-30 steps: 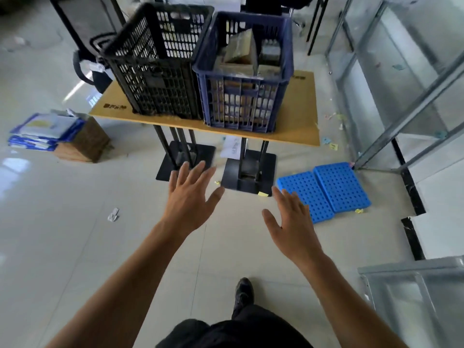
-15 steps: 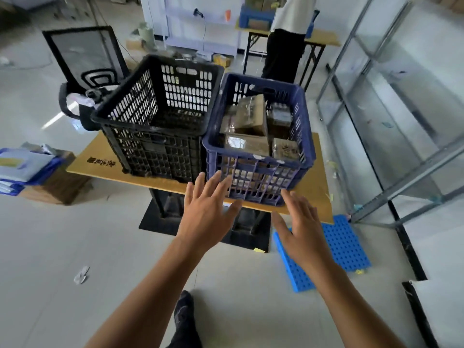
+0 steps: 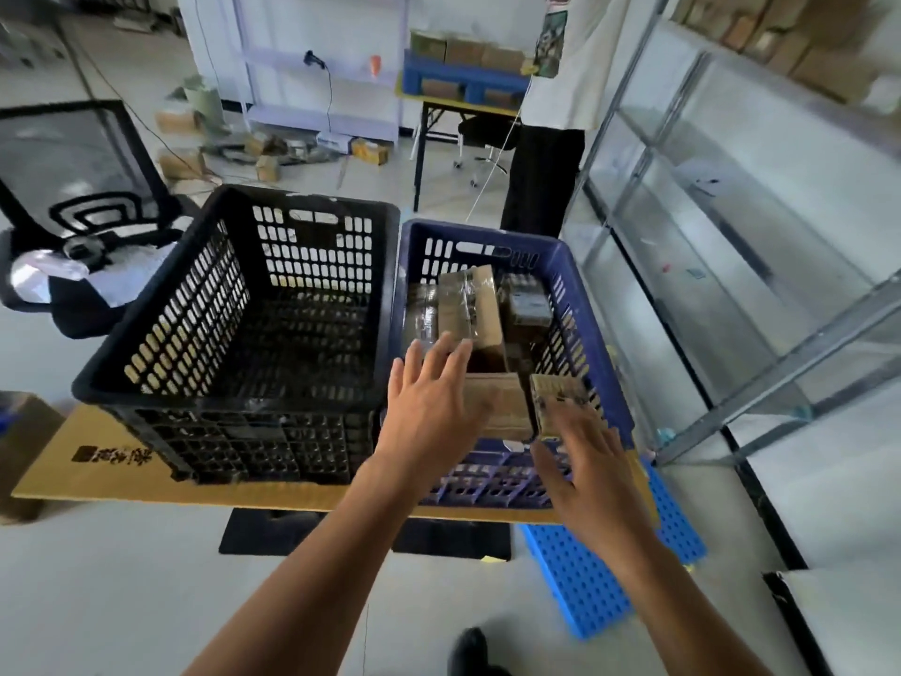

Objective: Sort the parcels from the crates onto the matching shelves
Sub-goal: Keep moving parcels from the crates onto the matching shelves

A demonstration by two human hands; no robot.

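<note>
Parcels [image 3: 472, 309] brown, tape-wrapped, heaped in blue crate [image 3: 592, 334], left hand [image 3: 429, 407] and right hand [image 3: 587, 473] fingers spread, holding nothing

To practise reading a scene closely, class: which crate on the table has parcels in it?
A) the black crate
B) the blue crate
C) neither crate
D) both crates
B: the brown parcels lie in the blue crate, no parcel shows in the black crate, and the left hand and the right hand are held open at the blue crate's near side.
</note>
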